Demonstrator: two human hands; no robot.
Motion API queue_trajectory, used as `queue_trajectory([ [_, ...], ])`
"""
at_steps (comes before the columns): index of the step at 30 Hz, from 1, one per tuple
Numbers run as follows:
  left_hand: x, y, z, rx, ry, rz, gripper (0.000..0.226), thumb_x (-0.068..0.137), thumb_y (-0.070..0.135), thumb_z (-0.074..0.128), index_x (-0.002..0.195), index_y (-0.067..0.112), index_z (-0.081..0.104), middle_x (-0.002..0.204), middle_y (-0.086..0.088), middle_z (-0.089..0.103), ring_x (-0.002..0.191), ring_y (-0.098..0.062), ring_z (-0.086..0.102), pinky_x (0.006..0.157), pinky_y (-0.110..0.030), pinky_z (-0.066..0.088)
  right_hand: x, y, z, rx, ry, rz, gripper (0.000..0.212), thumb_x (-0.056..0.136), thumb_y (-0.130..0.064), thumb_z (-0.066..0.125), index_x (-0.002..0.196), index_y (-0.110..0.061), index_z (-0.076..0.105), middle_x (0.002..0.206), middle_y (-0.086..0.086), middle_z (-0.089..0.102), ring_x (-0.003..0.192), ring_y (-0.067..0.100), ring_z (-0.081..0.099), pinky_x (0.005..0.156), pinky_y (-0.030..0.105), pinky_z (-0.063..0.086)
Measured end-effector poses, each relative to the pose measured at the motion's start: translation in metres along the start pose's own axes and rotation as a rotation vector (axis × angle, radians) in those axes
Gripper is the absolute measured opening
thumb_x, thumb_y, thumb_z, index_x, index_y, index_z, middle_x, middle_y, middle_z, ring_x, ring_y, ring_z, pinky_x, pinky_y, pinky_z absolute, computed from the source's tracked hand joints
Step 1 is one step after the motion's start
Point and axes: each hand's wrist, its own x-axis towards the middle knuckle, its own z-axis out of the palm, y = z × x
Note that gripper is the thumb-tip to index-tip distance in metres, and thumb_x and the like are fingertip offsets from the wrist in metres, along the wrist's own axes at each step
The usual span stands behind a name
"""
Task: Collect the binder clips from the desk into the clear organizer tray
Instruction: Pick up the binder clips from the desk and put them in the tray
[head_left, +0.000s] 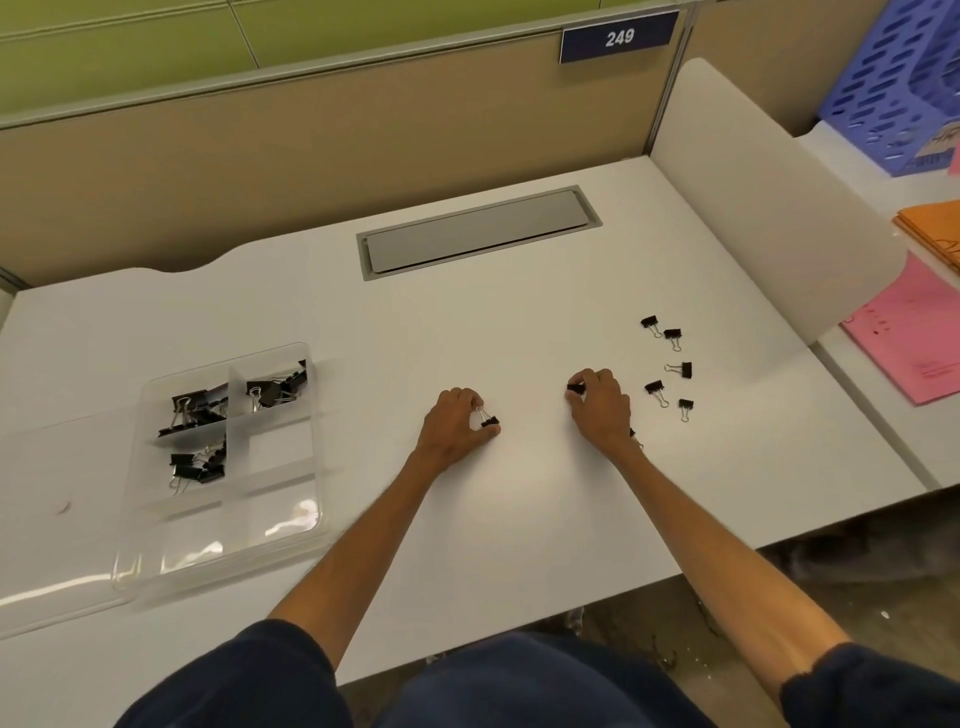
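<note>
My left hand (454, 426) rests at the middle of the white desk, its fingers pinching a small black binder clip (488, 420). Just to its right, my right hand (600, 402) is closed on another black clip (574, 387) at its fingertips. Several loose black binder clips (655, 389) lie scattered to the right of that hand, and one more peeks out beside my right wrist (635, 435). The clear organizer tray (291, 519) sits at the left of the desk, with black clips in three of its far compartments (195, 410).
A grey cable hatch (478, 231) is set into the desk behind my hands. A white divider panel (769, 208) stands at the right. Beyond it lie pink paper (904, 343), orange folders (935, 228) and a blue perforated file rack (893, 83).
</note>
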Motion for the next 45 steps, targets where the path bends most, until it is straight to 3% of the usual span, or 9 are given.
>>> queue_trajectory([
  [5,0.005,0.012,-0.001,-0.065,-0.035,-0.013,0.035,0.075,0.027,0.069,0.105,0.021,0.055,0.080,0.011,0.065,0.079,-0.014,0.059,0.067,-0.026,0.040,-0.008,0.004,0.001,0.017,0.018,-0.050,0.019,0.093,-0.021,0.053,0.108,-0.022,0.065,0.114,0.003,0.056,0.098,0.022,0.058,0.088,0.037,0.035],
  [13,0.012,0.028,0.006,-0.118,-0.031,0.072,0.037,0.078,0.033,0.071,0.110,0.025,0.055,0.087,0.015,0.061,0.081,-0.011,0.058,0.071,-0.028,0.043,-0.013,0.010,-0.007,0.211,0.058,-0.082,0.020,0.097,-0.019,0.050,0.115,-0.019,0.060,0.113,-0.002,0.063,0.106,0.017,0.058,0.094,0.039,0.041],
  [16,0.014,0.032,0.011,-0.144,-0.035,0.082,0.037,0.080,0.029,0.070,0.113,0.025,0.054,0.088,0.012,0.060,0.081,-0.015,0.058,0.075,-0.031,0.046,-0.013,0.009,-0.012,0.266,0.050,-0.091,0.021,0.098,-0.018,0.051,0.117,-0.016,0.060,0.114,-0.001,0.063,0.095,0.014,0.059,0.090,0.032,0.044],
  [19,0.014,0.033,0.014,-0.149,-0.007,0.096,0.039,0.083,0.027,0.068,0.120,0.024,0.054,0.093,0.011,0.060,0.085,-0.018,0.060,0.080,-0.035,0.049,-0.012,0.004,-0.013,0.303,0.026,-0.101,0.019,0.096,-0.020,0.053,0.113,-0.020,0.061,0.110,-0.004,0.064,0.077,0.013,0.057,0.083,0.035,0.048],
  [25,0.009,0.026,-0.003,-0.135,0.113,0.067,0.035,0.090,0.035,0.062,0.123,0.024,0.059,0.096,0.003,0.071,0.086,-0.015,0.064,0.080,-0.030,0.049,-0.012,-0.019,-0.002,0.422,0.030,-0.177,0.016,0.093,-0.024,0.063,0.109,-0.022,0.063,0.103,-0.011,0.068,0.066,0.013,0.061,0.072,0.032,0.052],
  [32,-0.004,-0.004,-0.038,-0.098,0.260,-0.008,0.011,0.092,0.029,0.057,0.089,0.025,0.067,0.085,0.010,0.070,0.076,-0.010,0.064,0.076,-0.036,0.051,-0.009,-0.070,0.027,0.449,-0.077,-0.265,0.018,0.093,-0.029,0.063,0.109,-0.022,0.066,0.106,-0.011,0.067,0.074,0.013,0.063,0.076,0.035,0.054],
  [37,-0.023,-0.032,-0.069,-0.125,0.393,-0.109,0.008,0.092,0.028,0.057,0.092,0.026,0.066,0.088,0.011,0.070,0.076,-0.011,0.065,0.076,-0.032,0.049,-0.011,-0.116,0.051,0.468,-0.170,-0.365,0.015,0.093,-0.028,0.063,0.106,-0.025,0.066,0.105,-0.015,0.067,0.075,0.013,0.063,0.076,0.037,0.055],
  [45,-0.070,-0.094,-0.118,-0.020,0.756,-0.235,0.010,0.091,0.028,0.061,0.096,0.024,0.068,0.084,0.003,0.073,0.072,-0.019,0.067,0.074,-0.038,0.052,-0.032,-0.208,0.093,0.506,-0.338,-0.569,0.019,0.090,-0.032,0.065,0.107,-0.025,0.064,0.101,-0.016,0.069,0.074,0.013,0.065,0.074,0.033,0.054],
])
